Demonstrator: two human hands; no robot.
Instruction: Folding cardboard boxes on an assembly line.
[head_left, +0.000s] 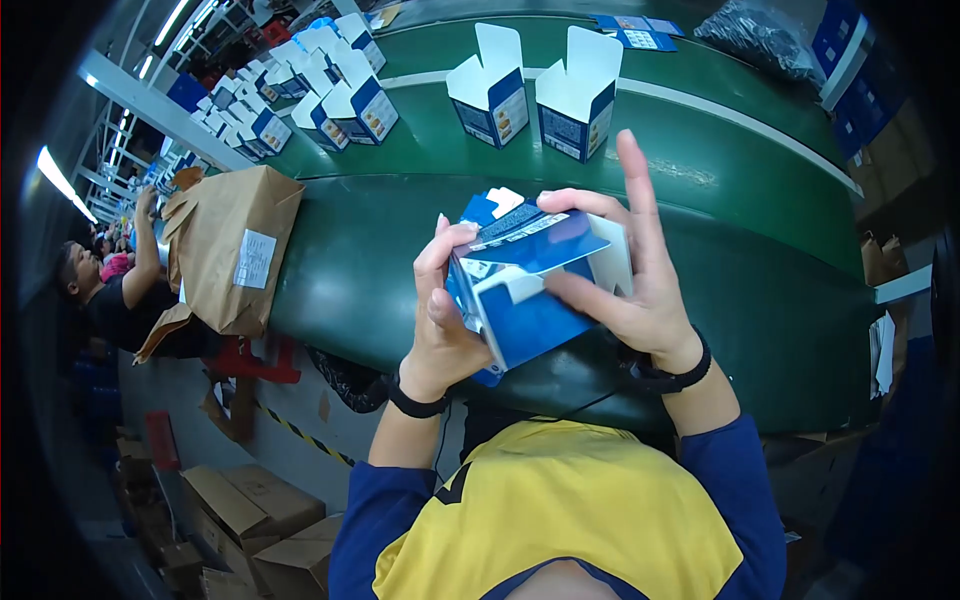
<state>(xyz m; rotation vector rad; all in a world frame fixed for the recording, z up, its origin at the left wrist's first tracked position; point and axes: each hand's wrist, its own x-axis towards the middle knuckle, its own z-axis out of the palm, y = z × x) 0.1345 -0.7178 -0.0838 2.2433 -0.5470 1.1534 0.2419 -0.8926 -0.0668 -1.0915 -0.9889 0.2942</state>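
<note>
A blue-and-white cardboard box [545,325], partly folded with white inner flaps showing, is held up over the green work surface in front of me. My left hand [445,300] grips its left side, fingers along the printed edge. On the right, my right hand [635,275] holds the box too: its thumb presses at the flaps, while one finger points up, off the card. Blue and white card pieces [492,205] show just behind the box; whether they belong to it I cannot tell.
Two open boxes [487,100] stand upright on the green conveyor [430,150] beyond, with several more at the far left. A brown paper bag [245,255] stands at the left, near another person [120,280]. Flat printed cards [640,32] and a dark plastic bag [760,40] lie at the far right.
</note>
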